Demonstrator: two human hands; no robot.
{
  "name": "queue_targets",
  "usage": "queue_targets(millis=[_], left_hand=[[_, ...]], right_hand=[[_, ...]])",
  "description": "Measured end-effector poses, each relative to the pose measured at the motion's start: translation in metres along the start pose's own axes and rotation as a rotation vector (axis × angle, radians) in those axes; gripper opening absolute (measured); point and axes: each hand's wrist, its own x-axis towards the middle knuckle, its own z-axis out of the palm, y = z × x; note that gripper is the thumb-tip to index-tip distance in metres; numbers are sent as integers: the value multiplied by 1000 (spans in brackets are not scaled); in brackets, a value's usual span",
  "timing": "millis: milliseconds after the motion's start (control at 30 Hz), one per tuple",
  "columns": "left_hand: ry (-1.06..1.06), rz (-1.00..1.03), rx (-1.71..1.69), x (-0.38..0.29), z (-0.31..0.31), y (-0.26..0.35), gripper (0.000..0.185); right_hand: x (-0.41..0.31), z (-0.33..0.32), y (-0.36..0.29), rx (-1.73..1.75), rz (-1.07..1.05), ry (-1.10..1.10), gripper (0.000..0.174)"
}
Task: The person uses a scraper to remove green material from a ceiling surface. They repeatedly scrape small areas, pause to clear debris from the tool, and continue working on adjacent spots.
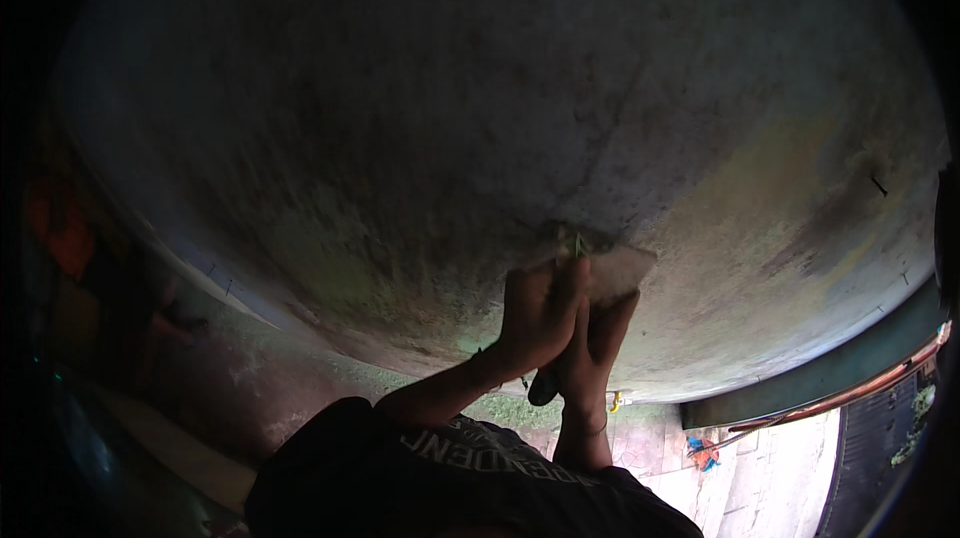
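My left hand (536, 317) and my right hand (596, 347) are close together in front of a stained, weathered wall (450, 125). Between them is a flat, pale, sheet-like piece (626, 273), its exact kind unclear. The fingers of my right hand pass behind its lower edge and grip it. My left hand's fingers are closed at its left part, around a small greenish item (577, 244) too blurred to name. Just below the hands shows a dark rounded object (544, 389); whether it is a tool handle or a shoe cannot be told.
A nail (879, 187) sticks out of the wall at right. Low down is a yellow tap-like fitting (616, 401). Blue and orange cloth (703, 454) lies on the paved ground, near a rope (750, 429). Something orange (60, 230) hangs in the dark left side.
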Motion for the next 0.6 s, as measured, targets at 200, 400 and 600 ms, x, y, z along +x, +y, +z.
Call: queue_targets(millis=[200,400,600], left_hand=[[-42,-235,49,-77,-18,-59,43],[-62,-220,99,-74,-27,-87,42],[-21,-120,111,-66,-24,-86,40]], right_hand=[[-80,-25,66,75,338,5,47],[-83,-30,108,-40,291,-43,40],[-66,-23,100,-128,148,-63,44]])
